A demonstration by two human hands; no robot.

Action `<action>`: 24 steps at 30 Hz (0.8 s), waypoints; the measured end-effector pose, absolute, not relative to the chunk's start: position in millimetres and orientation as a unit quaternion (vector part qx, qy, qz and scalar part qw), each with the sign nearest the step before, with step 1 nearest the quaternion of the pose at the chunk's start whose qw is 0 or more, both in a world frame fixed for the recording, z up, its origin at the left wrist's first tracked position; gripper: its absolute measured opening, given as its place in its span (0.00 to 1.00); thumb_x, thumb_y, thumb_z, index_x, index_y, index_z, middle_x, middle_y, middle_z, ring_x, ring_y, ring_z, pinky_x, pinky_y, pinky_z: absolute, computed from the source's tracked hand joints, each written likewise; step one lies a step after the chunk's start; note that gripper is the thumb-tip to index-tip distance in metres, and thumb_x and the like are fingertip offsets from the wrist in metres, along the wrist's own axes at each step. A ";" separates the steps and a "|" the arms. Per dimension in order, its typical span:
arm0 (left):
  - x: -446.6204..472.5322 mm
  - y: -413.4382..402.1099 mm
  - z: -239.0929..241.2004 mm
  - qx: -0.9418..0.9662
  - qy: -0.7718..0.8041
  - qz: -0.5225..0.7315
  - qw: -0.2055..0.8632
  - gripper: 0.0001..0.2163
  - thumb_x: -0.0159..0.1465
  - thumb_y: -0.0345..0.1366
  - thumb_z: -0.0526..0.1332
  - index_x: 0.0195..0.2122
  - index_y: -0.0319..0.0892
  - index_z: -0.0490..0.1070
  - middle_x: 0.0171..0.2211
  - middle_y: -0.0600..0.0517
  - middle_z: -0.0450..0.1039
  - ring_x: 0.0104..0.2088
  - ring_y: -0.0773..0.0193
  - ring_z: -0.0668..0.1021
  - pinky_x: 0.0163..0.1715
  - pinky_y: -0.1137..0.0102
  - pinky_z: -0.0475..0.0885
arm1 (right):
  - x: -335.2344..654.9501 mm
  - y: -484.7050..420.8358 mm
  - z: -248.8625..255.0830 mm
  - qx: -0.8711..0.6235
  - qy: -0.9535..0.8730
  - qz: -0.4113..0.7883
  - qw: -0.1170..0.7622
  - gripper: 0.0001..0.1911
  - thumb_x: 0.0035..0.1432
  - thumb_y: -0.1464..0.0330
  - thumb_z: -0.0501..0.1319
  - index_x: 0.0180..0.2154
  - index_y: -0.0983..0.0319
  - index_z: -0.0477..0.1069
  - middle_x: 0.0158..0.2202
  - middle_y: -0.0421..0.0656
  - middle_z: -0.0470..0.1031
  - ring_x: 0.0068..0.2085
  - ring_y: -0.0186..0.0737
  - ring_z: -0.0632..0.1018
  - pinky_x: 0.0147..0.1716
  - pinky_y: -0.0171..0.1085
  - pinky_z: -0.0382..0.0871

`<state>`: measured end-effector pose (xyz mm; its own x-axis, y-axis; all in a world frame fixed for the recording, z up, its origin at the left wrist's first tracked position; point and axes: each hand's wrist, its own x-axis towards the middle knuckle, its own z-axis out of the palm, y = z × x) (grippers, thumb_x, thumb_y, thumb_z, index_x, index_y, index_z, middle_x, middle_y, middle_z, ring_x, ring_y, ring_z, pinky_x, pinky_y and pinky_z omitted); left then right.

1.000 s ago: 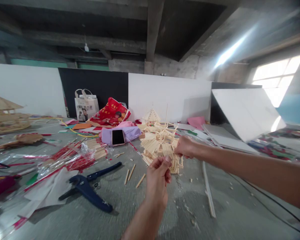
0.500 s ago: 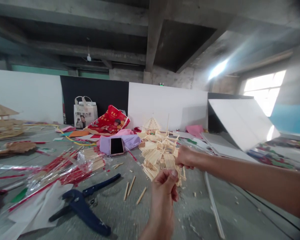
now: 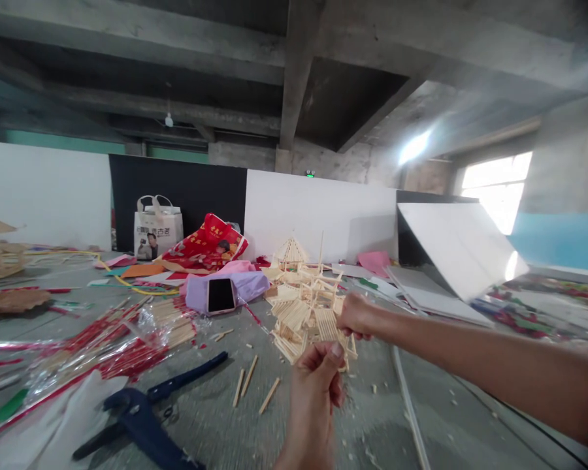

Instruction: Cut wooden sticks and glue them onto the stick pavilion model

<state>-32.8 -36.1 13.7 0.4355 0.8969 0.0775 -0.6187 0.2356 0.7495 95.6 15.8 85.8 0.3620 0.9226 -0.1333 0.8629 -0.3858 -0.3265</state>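
Your left hand (image 3: 313,398) and right hand (image 3: 355,316) pinch the wooden stick model (image 3: 304,313) with closed fingers (image 3: 334,352), while loose sticks (image 3: 249,385) and a blue hand tool (image 3: 137,418) lie near on the floor (image 3: 372,424).

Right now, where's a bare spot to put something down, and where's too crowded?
The widest bare grey floor lies right of the white strip, with few crumbs. A smaller patch sits between the lilac cloth and the loose sticks. Crowded: the stick frame in your left hand and right hand, and the red-wrapped sticks.

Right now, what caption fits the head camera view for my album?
Left hand and right hand grip a wooden-stick pavilion model.
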 end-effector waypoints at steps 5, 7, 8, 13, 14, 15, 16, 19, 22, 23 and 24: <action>-33.7 -36.8 14.5 0.387 0.192 0.500 0.750 0.12 0.51 0.42 0.64 0.24 0.39 0.65 0.13 0.61 0.55 0.13 0.78 0.54 0.13 0.78 0.47 | 94.9 -0.1 94.5 -0.793 -0.597 0.102 0.059 0.11 0.57 0.68 0.56 0.24 0.66 0.69 0.17 0.35 0.67 0.16 0.27 0.67 0.17 0.29 0.63; -34.6 -38.1 15.0 0.389 0.200 0.502 0.746 0.12 0.51 0.42 0.64 0.24 0.39 0.65 0.14 0.61 0.56 0.13 0.78 0.55 0.13 0.78 0.47 | 97.7 -8.3 97.6 -0.761 -0.643 0.046 0.071 0.11 0.54 0.71 0.55 0.22 0.65 0.70 0.18 0.37 0.69 0.19 0.30 0.70 0.19 0.29 0.61; -34.9 -38.7 15.2 0.388 0.203 0.503 0.745 0.12 0.51 0.42 0.64 0.24 0.39 0.65 0.14 0.61 0.56 0.13 0.78 0.55 0.14 0.78 0.47 | 99.5 -12.7 98.8 -0.743 -0.665 0.012 0.076 0.11 0.53 0.71 0.55 0.22 0.65 0.70 0.19 0.39 0.70 0.21 0.32 0.71 0.20 0.30 0.60; -32.2 -36.8 13.3 0.376 0.216 0.505 0.746 0.13 0.47 0.42 0.67 0.24 0.40 0.65 0.15 0.61 0.59 0.13 0.79 0.56 0.13 0.79 0.48 | 105.9 -35.7 98.0 -0.654 -0.744 -0.118 0.064 0.09 0.52 0.67 0.55 0.31 0.64 0.72 0.30 0.45 0.75 0.33 0.41 0.74 0.28 0.34 0.59; -31.2 -35.6 12.3 0.374 0.222 0.503 0.746 0.14 0.46 0.42 0.67 0.24 0.40 0.65 0.15 0.61 0.60 0.12 0.79 0.56 0.12 0.79 0.48 | 106.4 -39.2 96.2 -0.643 -0.753 -0.133 0.054 0.08 0.52 0.67 0.56 0.33 0.64 0.71 0.31 0.45 0.75 0.33 0.43 0.74 0.29 0.35 0.59; -30.3 -34.4 11.1 0.373 0.230 0.501 0.746 0.14 0.45 0.42 0.67 0.24 0.40 0.65 0.15 0.61 0.60 0.12 0.79 0.55 0.12 0.80 0.48 | 106.7 -41.8 93.9 -0.634 -0.758 -0.147 0.044 0.08 0.51 0.67 0.57 0.34 0.64 0.70 0.32 0.46 0.74 0.33 0.43 0.74 0.29 0.35 0.59; -29.5 -33.3 10.0 0.373 0.237 0.500 0.745 0.14 0.45 0.43 0.67 0.24 0.40 0.65 0.15 0.61 0.60 0.12 0.79 0.55 0.11 0.80 0.48 | 106.9 -43.3 91.3 -0.628 -0.761 -0.160 0.035 0.08 0.51 0.68 0.58 0.35 0.65 0.70 0.32 0.46 0.74 0.33 0.44 0.74 0.28 0.36 0.60; -28.7 -30.9 6.8 0.380 0.244 0.498 0.740 0.14 0.46 0.42 0.67 0.24 0.40 0.65 0.14 0.61 0.59 0.12 0.79 0.56 0.11 0.81 0.48 | 108.7 -41.7 83.1 -0.620 -0.761 -0.191 0.019 0.08 0.51 0.70 0.58 0.36 0.65 0.68 0.32 0.46 0.73 0.31 0.45 0.74 0.25 0.36 0.60; -29.0 -29.6 4.9 0.391 0.247 0.490 0.739 0.13 0.47 0.41 0.66 0.25 0.40 0.65 0.13 0.62 0.57 0.12 0.79 0.55 0.11 0.81 0.48 | 112.1 -35.5 76.7 -0.614 -0.762 -0.208 0.017 0.07 0.53 0.69 0.58 0.35 0.65 0.68 0.33 0.45 0.73 0.31 0.44 0.74 0.25 0.35 0.61; -29.1 -29.3 4.6 0.393 0.251 0.486 0.739 0.13 0.47 0.41 0.67 0.25 0.40 0.65 0.13 0.62 0.57 0.12 0.79 0.55 0.11 0.81 0.48 | 113.3 -33.7 74.9 -0.612 -0.762 -0.211 0.018 0.07 0.53 0.68 0.58 0.35 0.65 0.68 0.32 0.45 0.73 0.31 0.43 0.74 0.25 0.35 0.61; -29.1 -29.1 4.6 0.394 0.254 0.482 0.740 0.13 0.47 0.41 0.67 0.24 0.40 0.64 0.13 0.62 0.56 0.12 0.79 0.55 0.10 0.81 0.47 | 114.4 -32.1 73.3 -0.611 -0.762 -0.213 0.019 0.07 0.54 0.68 0.58 0.35 0.65 0.68 0.32 0.45 0.73 0.31 0.43 0.74 0.25 0.35 0.61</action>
